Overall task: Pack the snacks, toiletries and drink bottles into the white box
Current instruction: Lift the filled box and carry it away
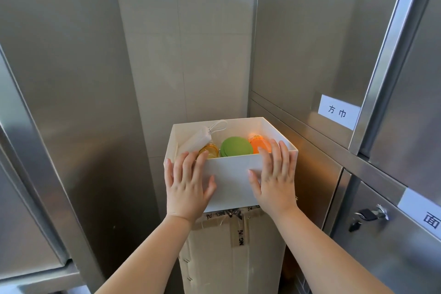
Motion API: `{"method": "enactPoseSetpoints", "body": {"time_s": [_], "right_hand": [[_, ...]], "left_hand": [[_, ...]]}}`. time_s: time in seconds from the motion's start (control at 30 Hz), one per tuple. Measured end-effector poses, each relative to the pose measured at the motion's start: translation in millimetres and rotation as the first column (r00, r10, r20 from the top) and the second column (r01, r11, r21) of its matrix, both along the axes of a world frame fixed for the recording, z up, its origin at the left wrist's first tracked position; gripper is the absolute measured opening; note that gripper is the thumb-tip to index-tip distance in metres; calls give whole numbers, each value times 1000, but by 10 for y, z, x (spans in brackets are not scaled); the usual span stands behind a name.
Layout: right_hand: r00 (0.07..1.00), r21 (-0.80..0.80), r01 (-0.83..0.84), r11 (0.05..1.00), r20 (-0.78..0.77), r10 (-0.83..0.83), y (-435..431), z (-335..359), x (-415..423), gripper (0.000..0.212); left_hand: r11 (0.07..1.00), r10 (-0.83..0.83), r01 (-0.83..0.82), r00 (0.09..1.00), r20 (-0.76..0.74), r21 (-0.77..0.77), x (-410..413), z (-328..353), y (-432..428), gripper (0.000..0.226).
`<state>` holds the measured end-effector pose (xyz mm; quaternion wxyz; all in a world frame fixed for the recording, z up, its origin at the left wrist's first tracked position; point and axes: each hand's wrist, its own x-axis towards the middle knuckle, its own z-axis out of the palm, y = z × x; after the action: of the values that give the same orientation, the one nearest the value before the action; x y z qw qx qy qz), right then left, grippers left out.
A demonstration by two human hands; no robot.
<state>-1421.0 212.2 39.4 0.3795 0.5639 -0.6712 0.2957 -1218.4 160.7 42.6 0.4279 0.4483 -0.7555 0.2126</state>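
The white box (232, 175) sits on top of a tall taped cardboard carton (235, 253) in a corner. Inside it lie a white pouch with a cord (198, 141), a yellow bottle (210, 150), a green round item (236, 147) and an orange bottle (259, 144). My left hand (187, 185) lies flat on the box's near left corner, its fingers straight and reaching over the rim. My right hand (274, 178) lies flat on the near right corner, fingertips over the rim.
Stainless steel cabinet walls stand close on the left (66, 102) and right (322, 55). The right cabinet doors carry white labels (338, 111) and a lock with keys (368, 216). A tiled wall (183, 43) is behind the box.
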Motion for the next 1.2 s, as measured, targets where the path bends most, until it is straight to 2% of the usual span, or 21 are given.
{"method": "enactPoseSetpoints", "body": {"time_s": [0.4,0.8,1.2], "right_hand": [[997,52,71,996,-3,-71,-743,-16,-150,63],[997,75,45,996,59,-49,-1423,17,-245,60],[990,92,-93,991,119,82,-2181,12,-438,57]], "left_hand": [[996,-24,22,1000,14,81,-136,19,-688,49],[999,-40,40,999,22,-8,-280,-20,-1382,53],[998,42,-45,997,58,51,-419,-34,-1980,47]]}}
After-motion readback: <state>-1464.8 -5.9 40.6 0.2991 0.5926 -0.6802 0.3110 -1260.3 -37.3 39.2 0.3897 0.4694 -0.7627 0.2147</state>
